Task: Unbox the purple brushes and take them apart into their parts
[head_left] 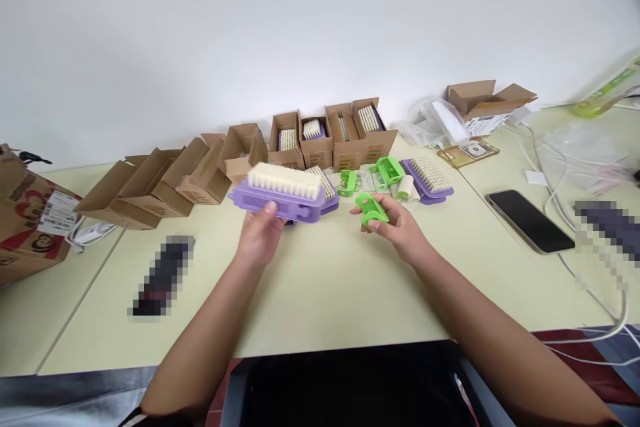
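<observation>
- Two hands up over the table, and we have both of them full!
- Our left hand (260,237), out at about 11 o'clock, grips a purple scrub brush (260,201) with cream bristles, its thumb on the near rim and its fingers curled out of sight beneath.
- Our right hand (397,227), at about 1 o'clock, pinches a green plastic piece (371,209) between closed fingers and thumb, well above the pale yellow table (310,307).
- The step in hand, as we read it, is holding these two just apart.
- With both hands taken, reaching for anything else would call for freeing one first.
- Cardboard cartons (285,140) line the far edge at 12 o'clock, a second purple brush (427,177) lies at 1 o'clock, and a smartphone (530,220) rests at 2 o'clock.
</observation>
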A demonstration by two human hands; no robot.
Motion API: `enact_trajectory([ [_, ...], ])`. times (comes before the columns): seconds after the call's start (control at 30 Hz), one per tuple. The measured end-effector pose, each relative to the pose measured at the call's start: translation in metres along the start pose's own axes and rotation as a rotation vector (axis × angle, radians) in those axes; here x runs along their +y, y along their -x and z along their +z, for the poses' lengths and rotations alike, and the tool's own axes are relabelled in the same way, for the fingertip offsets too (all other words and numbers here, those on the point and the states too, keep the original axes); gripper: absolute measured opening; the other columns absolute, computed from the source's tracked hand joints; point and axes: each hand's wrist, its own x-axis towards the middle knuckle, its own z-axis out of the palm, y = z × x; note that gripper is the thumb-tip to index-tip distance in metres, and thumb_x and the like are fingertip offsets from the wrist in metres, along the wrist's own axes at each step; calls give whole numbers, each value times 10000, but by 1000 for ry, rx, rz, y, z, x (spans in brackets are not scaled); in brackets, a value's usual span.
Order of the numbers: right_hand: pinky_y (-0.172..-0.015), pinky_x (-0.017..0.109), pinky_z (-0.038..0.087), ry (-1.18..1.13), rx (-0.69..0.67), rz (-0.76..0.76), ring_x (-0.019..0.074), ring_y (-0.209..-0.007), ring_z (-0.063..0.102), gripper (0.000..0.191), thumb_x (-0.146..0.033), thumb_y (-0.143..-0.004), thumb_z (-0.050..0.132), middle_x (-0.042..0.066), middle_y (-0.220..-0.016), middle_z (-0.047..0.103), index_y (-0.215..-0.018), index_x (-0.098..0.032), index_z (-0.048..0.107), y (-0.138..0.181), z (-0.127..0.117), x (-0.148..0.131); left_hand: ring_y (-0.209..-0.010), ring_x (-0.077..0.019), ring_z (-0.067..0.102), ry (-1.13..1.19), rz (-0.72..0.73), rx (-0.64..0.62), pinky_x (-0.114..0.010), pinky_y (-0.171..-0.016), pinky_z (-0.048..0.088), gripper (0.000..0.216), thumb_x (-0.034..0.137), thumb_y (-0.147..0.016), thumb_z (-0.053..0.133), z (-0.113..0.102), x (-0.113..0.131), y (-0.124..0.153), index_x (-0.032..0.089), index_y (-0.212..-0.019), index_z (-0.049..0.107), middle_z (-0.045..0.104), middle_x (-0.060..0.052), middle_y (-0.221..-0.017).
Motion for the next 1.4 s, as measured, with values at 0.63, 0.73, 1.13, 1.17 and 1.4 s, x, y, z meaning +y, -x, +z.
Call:
enact_trajectory([
  [0.63, -1002, 481, 610, 213, -103, 46, 273, -1140, 736, 753, -575, -941, 841, 91, -1383, 749, -1567, -342, 494, 11, 13, 1, -1451, -354, 665, 193, -203, 107, -492, -1070, 660, 617, 757, -986, 665, 5, 3, -4, 322, -1420, 715, 722, -79, -1526],
  [0.73, -994, 490, 615, 315, -81, 17, 273, -1099, 746, 784, -569, -933, 855, 97, -1470, 716, -1586, -368, 472, 12, 14, 2, -1530, -352, 602, 175, -185, 87, -514, -1181, 600, 578, 710, -975, 729, 10, 0, 0, 311, -1393, 737, 726, -69, -1527],
  [1.13, -897, 453, 620, 553, -50, -76, 259, -991, 690, 743, -621, -928, 820, 77, -1469, 692, -1571, -343, 572, 11, 15, 5, -1499, -321, 637, 158, -12, 130, -442, -1235, 555, 531, 652, -990, 755, 13, 3, 0, 284, -1373, 755, 770, -69, -1461],
  [1.17, -907, 462, 620, 573, -42, -78, 263, -993, 689, 756, -628, -934, 811, 79, -1477, 689, -1588, -346, 558, 12, 15, 4, -1496, -319, 640, 157, 7, 150, -431, -1224, 562, 523, 648, -991, 752, 12, 4, -1, 288, -1371, 757, 774, -63, -1454],
  [1.4, -1086, 600, 563, 923, 60, -243, 406, -1291, 685, 842, -653, -967, 762, 154, -1527, 677, -1672, -309, 456, 13, 18, 4, -1439, -300, 671, 192, -18, 241, -429, -1157, 593, 508, 653, -992, 722, 4, 13, -11, 311, -1367, 755, 747, -46, -1482],
])
